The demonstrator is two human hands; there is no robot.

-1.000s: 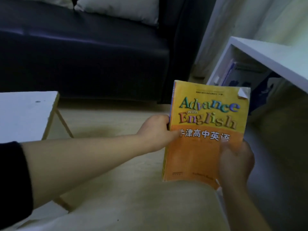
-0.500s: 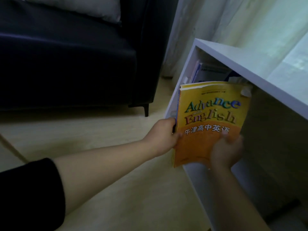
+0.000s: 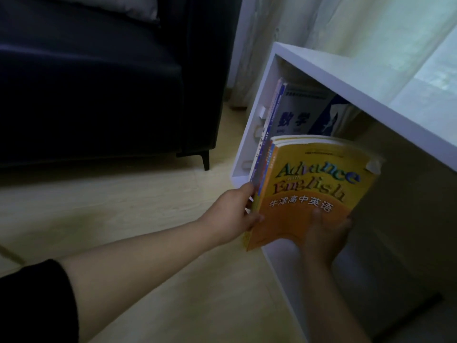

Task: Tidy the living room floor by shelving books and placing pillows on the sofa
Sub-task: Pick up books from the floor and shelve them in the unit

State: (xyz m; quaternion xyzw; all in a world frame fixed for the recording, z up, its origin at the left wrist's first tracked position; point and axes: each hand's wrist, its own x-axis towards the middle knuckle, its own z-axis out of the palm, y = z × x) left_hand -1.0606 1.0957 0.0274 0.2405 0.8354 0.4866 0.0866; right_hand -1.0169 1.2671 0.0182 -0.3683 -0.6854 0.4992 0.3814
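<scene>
Right hand (image 3: 324, 233) grips the bottom edge, thumb on the cover; left hand (image 3: 235, 214) pinches the spine side. One yellow textbook (image 3: 309, 189), at the white shelf's (image 3: 346, 78) open front. It looks light and floppy, safest supported along the spine. Inside the shelf: a grey book (image 3: 301, 112), a blue one, more spines, count unclear.

Left hand (image 3: 232, 214): fingers are concealed behind the spine of the yellow book (image 3: 309, 194). Right hand (image 3: 324, 233): fingers are hidden beneath the book's lower edge, only the thumb being seen on the cover. Shelved books (image 3: 299, 112): lower parts are masked by the yellow book; the small print on the grey cover cannot be read. White shelf (image 3: 346, 78): cut off by the right edge, inner right part lost in shadow. Sofa (image 3: 99, 82) and pillow (image 3: 138, 7): cropped by the top edge.
</scene>
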